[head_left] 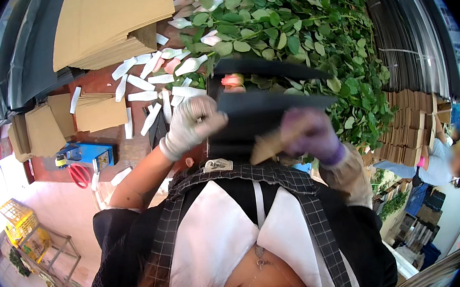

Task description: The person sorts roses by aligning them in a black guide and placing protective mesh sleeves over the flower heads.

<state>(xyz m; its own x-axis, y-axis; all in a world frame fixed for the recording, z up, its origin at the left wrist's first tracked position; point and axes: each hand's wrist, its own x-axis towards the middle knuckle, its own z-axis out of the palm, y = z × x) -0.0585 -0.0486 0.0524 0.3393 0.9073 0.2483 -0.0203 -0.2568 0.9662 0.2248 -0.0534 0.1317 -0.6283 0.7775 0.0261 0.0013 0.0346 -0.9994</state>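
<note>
My left hand (193, 126), in a whitish glove, is closed with curled fingers at the left edge of a black sheet (262, 105). What it holds, if anything, I cannot make out. My right hand (311, 129), in a purple glove and blurred by motion, grips a small piece of brown cardboard (270, 146) over the near part of the black sheet. A pink-orange rose (232, 80) lies between this sheet and a raised black flap (272, 67) behind it.
Leafy stems (296, 30) heap up at the back right. White netted sleeves (142, 82) lie scattered left of centre, near a brown cardboard stack (110, 21). Red scissors (79, 175) rest by a blue box (86, 153). Another person (439, 163) is at far right.
</note>
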